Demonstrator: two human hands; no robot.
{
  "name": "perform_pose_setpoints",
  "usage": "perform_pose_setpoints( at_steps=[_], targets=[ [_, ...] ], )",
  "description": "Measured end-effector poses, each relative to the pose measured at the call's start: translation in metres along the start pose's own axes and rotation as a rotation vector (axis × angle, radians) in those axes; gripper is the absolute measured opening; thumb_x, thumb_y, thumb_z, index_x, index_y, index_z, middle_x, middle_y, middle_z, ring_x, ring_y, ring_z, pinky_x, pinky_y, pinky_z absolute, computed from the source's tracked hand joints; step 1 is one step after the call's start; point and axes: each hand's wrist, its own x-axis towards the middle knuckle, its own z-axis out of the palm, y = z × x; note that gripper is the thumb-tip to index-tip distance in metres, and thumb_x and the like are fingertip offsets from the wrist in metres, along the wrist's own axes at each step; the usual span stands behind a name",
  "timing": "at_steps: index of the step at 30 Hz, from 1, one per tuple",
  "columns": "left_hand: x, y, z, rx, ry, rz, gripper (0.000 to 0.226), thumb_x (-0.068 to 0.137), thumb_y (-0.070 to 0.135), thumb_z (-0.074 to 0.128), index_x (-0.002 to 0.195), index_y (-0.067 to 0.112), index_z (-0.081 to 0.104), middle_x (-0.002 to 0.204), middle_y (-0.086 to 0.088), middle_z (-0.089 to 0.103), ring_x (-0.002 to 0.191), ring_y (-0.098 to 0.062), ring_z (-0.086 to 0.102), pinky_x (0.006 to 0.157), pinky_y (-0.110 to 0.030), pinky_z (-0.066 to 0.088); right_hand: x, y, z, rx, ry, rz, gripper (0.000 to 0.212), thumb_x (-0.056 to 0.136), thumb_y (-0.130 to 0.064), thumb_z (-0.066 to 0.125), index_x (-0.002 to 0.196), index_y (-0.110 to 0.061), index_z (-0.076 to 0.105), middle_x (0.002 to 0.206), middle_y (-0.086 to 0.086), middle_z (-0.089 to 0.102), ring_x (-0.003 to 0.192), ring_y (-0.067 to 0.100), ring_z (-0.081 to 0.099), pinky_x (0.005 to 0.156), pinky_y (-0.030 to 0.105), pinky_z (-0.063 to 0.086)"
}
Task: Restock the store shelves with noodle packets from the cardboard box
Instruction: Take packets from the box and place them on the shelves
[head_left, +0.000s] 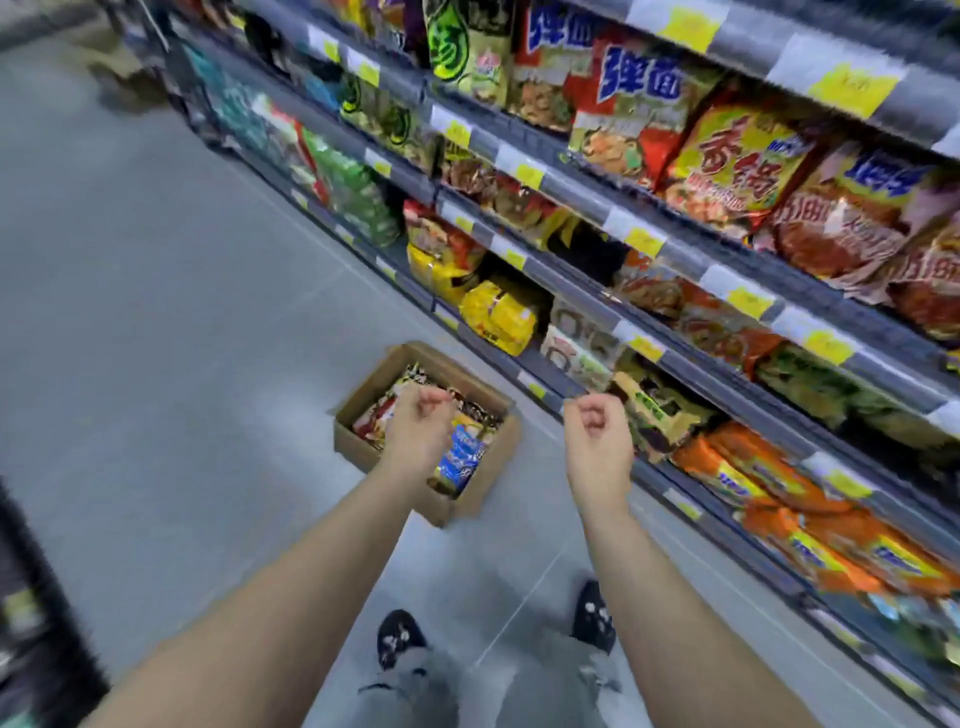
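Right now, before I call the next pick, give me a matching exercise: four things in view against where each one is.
Things:
1. cardboard box
2. left hand
3. right hand
4. orange packets

Places:
A. in front of the shelves, fingers curled, empty
B. on the floor, open, noodle packets inside
C. lying low on the shelves, at right
D. above the box, fingers curled, empty

Pairs: 1-B; 2-D; 3-A; 4-C.
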Motion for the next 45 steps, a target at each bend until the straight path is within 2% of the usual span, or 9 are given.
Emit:
perform_pose_setpoints(
  at_steps=[2, 6, 11, 14, 23, 32, 34, 38, 45],
  targets=[
    [0.008, -0.025, -0.033, 0.038, 0.029, -0.067, 0.023, 0.09, 0.004, 0.053, 0.074, 0.02, 0.049, 0.068, -0.002, 0.051, 0.058, -0.014, 0.047, 0.045, -0.016, 0.043, -0.021, 0.017, 0.028, -0.001, -0.003, 0.082, 0.005, 0.084, -0.009, 0.059, 0.084, -0.008, 0.055, 0.064, -0.002, 0.046, 0.053, -0.002, 0.045, 0.058, 0.012, 0.035],
    [0.03, -0.061, -0.078, 0.107, 0.025, -0.192, 0.011, 0.091, 0.012, 0.052, 0.082, 0.019, 0.052, 0.08, -0.003, 0.056, 0.068, -0.017, 0.053, 0.068, -0.03, 0.048, -0.045, 0.048, 0.072, -0.023, -0.027, 0.233, 0.023, 0.086, -0.004, 0.057, 0.073, -0.021, 0.049, 0.065, -0.004, 0.047, 0.06, 0.007, 0.044, 0.064, 0.026, 0.037],
    [0.073, -0.071, -0.091, 0.134, -0.017, -0.268, 0.005, 0.094, 0.014, 0.05, 0.098, 0.012, 0.049, 0.089, -0.004, 0.055, 0.075, -0.019, 0.053, 0.06, -0.026, 0.046, -0.044, 0.07, 0.109, -0.085, -0.003, 0.325, 0.022, 0.087, -0.007, 0.057, 0.075, -0.024, 0.049, 0.066, -0.006, 0.049, 0.061, 0.007, 0.045, 0.057, 0.011, 0.037],
    [0.104, -0.068, -0.087, 0.146, -0.031, -0.306, 0.004, 0.094, 0.01, 0.049, 0.091, 0.014, 0.05, 0.084, -0.003, 0.055, 0.071, -0.017, 0.053, 0.06, -0.025, 0.046, -0.026, 0.083, 0.131, -0.165, -0.042, 0.386, 0.009, 0.087, -0.012, 0.057, 0.082, -0.017, 0.052, 0.067, -0.006, 0.051, 0.062, 0.009, 0.047, 0.062, 0.026, 0.037],
    [0.246, -0.08, -0.069, 0.274, -0.091, -0.392, 0.018, 0.089, 0.006, 0.051, 0.078, 0.02, 0.05, 0.077, -0.003, 0.056, 0.072, -0.018, 0.053, 0.079, -0.036, 0.05, 0.054, 0.131, 0.209, -0.296, -0.136, 0.526, 0.006, 0.089, -0.022, 0.056, 0.09, -0.02, 0.05, 0.071, -0.009, 0.054, 0.068, 0.016, 0.052, 0.059, 0.029, 0.038],
    [0.362, -0.168, -0.069, 0.474, -0.267, -0.514, 0.015, 0.09, 0.005, 0.052, 0.081, 0.015, 0.048, 0.062, -0.002, 0.048, 0.049, -0.009, 0.049, 0.047, -0.019, 0.042, 0.094, 0.213, 0.279, -0.352, -0.115, 0.615, 0.014, 0.087, -0.026, 0.059, 0.096, -0.025, 0.049, 0.082, -0.005, 0.062, 0.076, 0.017, 0.059, 0.064, 0.031, 0.048],
    [0.392, -0.2, -0.069, 0.574, -0.315, -0.51, 0.004, 0.088, 0.01, 0.056, 0.087, 0.013, 0.055, 0.071, -0.006, 0.058, 0.061, -0.017, 0.056, 0.06, -0.026, 0.049, 0.093, 0.249, 0.297, -0.357, -0.071, 0.652, 0.017, 0.087, -0.027, 0.06, 0.101, -0.024, 0.05, 0.091, -0.001, 0.065, 0.083, 0.021, 0.061, 0.074, 0.037, 0.051],
    [0.458, -0.275, -0.079, 0.851, -0.424, -0.463, 0.022, 0.085, 0.025, 0.057, 0.105, 0.019, 0.062, 0.107, -0.011, 0.068, 0.099, -0.029, 0.064, 0.091, -0.041, 0.053, 0.079, 0.327, 0.333, -0.387, 0.033, 0.732, 0.024, 0.086, -0.022, 0.061, 0.108, -0.02, 0.052, 0.094, 0.004, 0.064, 0.081, 0.023, 0.058, 0.069, 0.03, 0.041],
    [0.534, -0.351, -0.08, 1.047, -0.497, -0.256, 0.041, 0.093, 0.021, 0.052, 0.134, 0.014, 0.048, 0.129, -0.004, 0.057, 0.103, -0.019, 0.057, 0.075, -0.021, 0.041, 0.051, 0.43, 0.387, -0.702, 0.063, 0.632, 0.05, 0.078, -0.016, 0.066, 0.125, -0.012, 0.05, 0.12, 0.015, 0.051, 0.112, 0.035, 0.047, 0.089, 0.041, 0.041]
  ],
)
